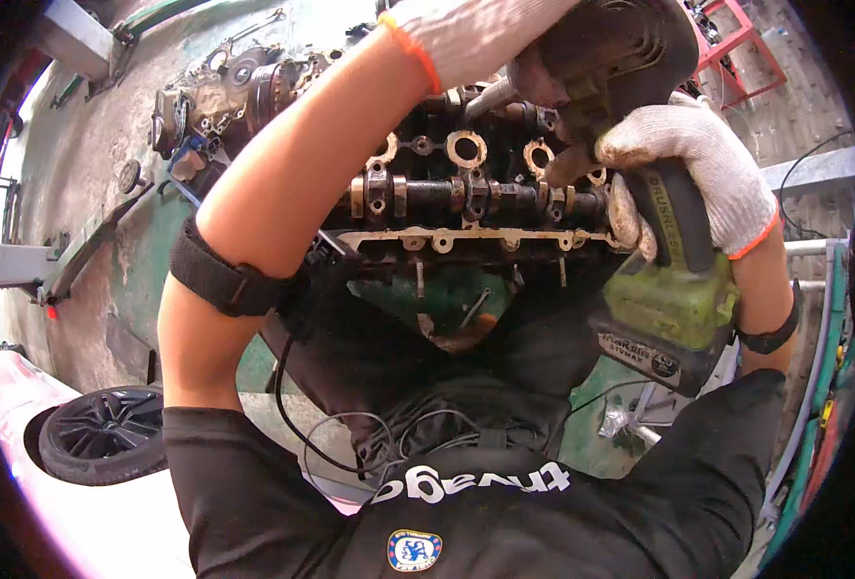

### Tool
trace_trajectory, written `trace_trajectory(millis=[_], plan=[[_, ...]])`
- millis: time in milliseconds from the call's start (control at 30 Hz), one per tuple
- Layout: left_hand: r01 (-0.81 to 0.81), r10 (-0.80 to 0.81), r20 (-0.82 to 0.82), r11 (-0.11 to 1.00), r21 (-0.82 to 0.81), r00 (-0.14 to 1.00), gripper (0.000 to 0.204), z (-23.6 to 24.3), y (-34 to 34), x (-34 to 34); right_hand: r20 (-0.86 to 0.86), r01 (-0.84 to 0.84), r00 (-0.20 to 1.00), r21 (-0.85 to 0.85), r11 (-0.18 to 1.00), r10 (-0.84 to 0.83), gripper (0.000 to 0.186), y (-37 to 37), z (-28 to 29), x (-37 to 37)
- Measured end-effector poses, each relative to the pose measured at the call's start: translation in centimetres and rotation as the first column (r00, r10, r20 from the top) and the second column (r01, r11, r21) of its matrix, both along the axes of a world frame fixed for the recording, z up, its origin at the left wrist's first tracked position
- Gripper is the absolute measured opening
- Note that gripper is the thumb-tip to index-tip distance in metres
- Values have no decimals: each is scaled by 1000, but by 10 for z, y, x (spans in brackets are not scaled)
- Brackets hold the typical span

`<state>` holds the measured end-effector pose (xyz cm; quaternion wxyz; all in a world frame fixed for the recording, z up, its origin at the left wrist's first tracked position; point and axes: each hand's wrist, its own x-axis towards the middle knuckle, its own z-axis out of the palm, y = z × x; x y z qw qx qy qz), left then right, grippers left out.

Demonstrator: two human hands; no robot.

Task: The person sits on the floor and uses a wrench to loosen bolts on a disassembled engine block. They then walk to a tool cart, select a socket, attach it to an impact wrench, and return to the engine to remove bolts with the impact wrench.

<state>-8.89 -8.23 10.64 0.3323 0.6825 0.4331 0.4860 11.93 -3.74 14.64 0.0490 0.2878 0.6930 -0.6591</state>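
Observation:
My right hand (693, 159), in a white knit glove with an orange cuff, is wrapped round the black grip of a green cordless impact wrench (673, 289). The wrench's dark head points left, and its metal nose reaches over a greasy engine cylinder head (427, 236). My left hand (480, 39), gloved the same way, is up at the top edge beside the wrench's head. Its fingers are cut off or hidden, so I cannot tell their pose. A camshaft (427, 198) with lobes runs across the engine, near round openings rimmed in tan.
Another oily engine part (205, 106) lies at the upper left. A wheel (104, 434) stands at the lower left. A red metal frame (746, 58) is at the upper right, and a rack with green edging (823, 367) runs down the right side. Loose cables (350, 425) hang at my front.

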Motion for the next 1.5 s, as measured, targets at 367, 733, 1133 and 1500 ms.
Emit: trace_trajectory(millis=[367,733,1133,1500], plan=[[-116,141,186,984,-138,972,34,46,-5,4,190,29,981,103,994,-48,28,23,27,-32],[-198,369,-532,915,351,762,23,47,-3,-7,289,-215,953,412,886,97,19,27,27,-44],[-162,329,-531,928,335,781,23,41,-19,-12,424,-229,904,402,886,41,19,28,35,-56],[-237,491,-461,831,504,739,30,32,-19,-6,362,-87,931,355,931,-51,15,23,42,-56]])
